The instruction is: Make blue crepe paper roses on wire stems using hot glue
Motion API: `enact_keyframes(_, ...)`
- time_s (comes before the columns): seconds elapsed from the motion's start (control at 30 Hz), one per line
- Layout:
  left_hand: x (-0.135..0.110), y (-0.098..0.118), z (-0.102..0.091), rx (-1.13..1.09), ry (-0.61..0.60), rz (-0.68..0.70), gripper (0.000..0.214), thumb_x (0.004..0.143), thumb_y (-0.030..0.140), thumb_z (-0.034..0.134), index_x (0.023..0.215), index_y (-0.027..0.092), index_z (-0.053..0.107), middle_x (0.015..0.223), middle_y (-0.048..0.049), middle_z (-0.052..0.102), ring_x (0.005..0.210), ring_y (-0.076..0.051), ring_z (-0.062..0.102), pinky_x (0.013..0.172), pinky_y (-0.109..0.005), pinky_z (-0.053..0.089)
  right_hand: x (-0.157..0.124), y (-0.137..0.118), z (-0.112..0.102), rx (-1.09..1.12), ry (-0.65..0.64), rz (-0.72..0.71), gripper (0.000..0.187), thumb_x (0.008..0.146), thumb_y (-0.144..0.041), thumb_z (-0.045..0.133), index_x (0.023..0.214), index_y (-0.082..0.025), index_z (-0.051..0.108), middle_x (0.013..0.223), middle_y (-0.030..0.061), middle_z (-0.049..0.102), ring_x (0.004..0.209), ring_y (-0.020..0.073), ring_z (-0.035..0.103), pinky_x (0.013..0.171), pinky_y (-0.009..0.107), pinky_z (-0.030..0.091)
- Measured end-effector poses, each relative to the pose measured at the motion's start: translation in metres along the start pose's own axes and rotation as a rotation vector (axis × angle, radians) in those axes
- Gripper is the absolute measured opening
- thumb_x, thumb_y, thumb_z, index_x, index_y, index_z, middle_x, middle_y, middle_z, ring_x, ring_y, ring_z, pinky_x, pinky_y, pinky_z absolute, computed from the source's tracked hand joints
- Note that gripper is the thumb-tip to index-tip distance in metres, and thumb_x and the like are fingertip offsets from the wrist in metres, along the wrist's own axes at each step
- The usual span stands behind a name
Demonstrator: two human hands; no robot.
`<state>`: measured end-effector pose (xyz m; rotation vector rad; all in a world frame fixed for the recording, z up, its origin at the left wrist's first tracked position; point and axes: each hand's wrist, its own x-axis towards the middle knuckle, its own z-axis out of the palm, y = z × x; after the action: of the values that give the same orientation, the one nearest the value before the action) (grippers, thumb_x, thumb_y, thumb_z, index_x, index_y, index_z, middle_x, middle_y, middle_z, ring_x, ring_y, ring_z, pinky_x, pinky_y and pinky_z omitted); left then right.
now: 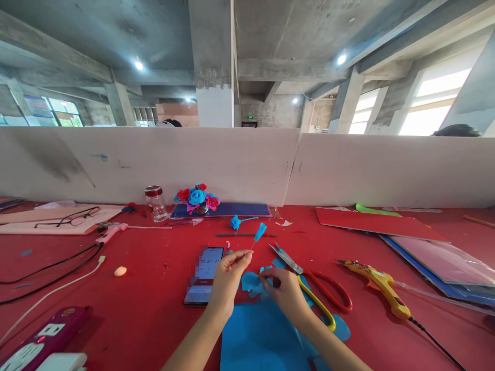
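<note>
My left hand [229,275] pinches the low end of a thin stem, which carries a rolled blue paper bud [260,232] and leans up to the right. My right hand [285,289] is closed at the thumb and fingertips on the edge of a blue paper petal [250,283] among cut pieces. Below both hands lies a large blue paper sheet [255,340]. Scissors [299,275] with one red and one yellow handle rest just right of my right hand, blades slightly apart, over more blue scraps. Beyond the bud lies a finished blue paper flower [235,222] on a stem.
A phone [199,288] showing a timer lies left of my left hand. A yellow glue gun [377,286] lies right, a pink one [112,233] left with cables. A power strip [46,335] fills the near left. Behind stand a jar [157,203] and a paper bouquet [197,197].
</note>
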<state>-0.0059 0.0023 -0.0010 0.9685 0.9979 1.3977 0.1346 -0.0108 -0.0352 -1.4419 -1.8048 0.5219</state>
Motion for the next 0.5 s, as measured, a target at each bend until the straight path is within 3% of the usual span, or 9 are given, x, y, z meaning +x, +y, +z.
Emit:
enact_keyframes(0.2, 0.001, 0.0, -0.001, 0.015, 0.001, -0.01, 0.023, 0.06, 0.032, 0.073, 0.077, 0.016, 0.073, 0.086, -0.009, 0.071, 0.087, -0.023, 0.063, 0.072, -0.028, 0.048, -0.009, -0.003, -0.026, 0.248, -0.182, -0.016, 0.022, 0.078, -0.031, 0.051, 0.069, -0.015, 0.063, 0.056, -0.0028, 0.052, 0.048, 0.0082, 0.041, 0.045, 0.019, 0.031)
enact_keyframes(0.37, -0.001, -0.002, 0.0, -0.02, -0.028, -0.04, 0.024, 0.059, 0.033, 0.073, 0.077, 0.016, 0.072, 0.087, -0.0091, 0.071, 0.085, -0.022, 0.063, 0.072, -0.028, 0.049, -0.02, 0.007, -0.036, 0.501, -0.237, 0.135, 0.026, 0.078, -0.038, 0.054, 0.068, -0.014, 0.058, 0.05, -0.0059, 0.041, 0.041, 0.0052, 0.03, 0.039, 0.018, 0.024)
enact_keyframes(0.43, -0.002, -0.002, 0.001, -0.03, -0.029, -0.052, 0.024, 0.058, 0.032, 0.074, 0.075, 0.016, 0.072, 0.086, -0.0093, 0.071, 0.082, -0.022, 0.064, 0.072, -0.029, 0.049, -0.022, 0.009, -0.038, 0.483, -0.183, 0.122, 0.026, 0.08, -0.038, 0.052, 0.07, -0.014, 0.058, 0.053, -0.004, 0.046, 0.042, 0.0064, 0.036, 0.04, 0.019, 0.028)
enact_keyframes(0.5, -0.003, -0.003, 0.001, -0.024, -0.026, -0.057, 0.025, 0.057, 0.032, 0.074, 0.075, 0.016, 0.072, 0.085, -0.0093, 0.071, 0.081, -0.021, 0.064, 0.073, -0.029, 0.049, -0.025, 0.007, -0.041, 0.32, -0.113, -0.011, 0.023, 0.083, -0.033, 0.048, 0.074, -0.015, 0.06, 0.061, 0.0005, 0.055, 0.051, 0.0098, 0.047, 0.047, 0.02, 0.036)
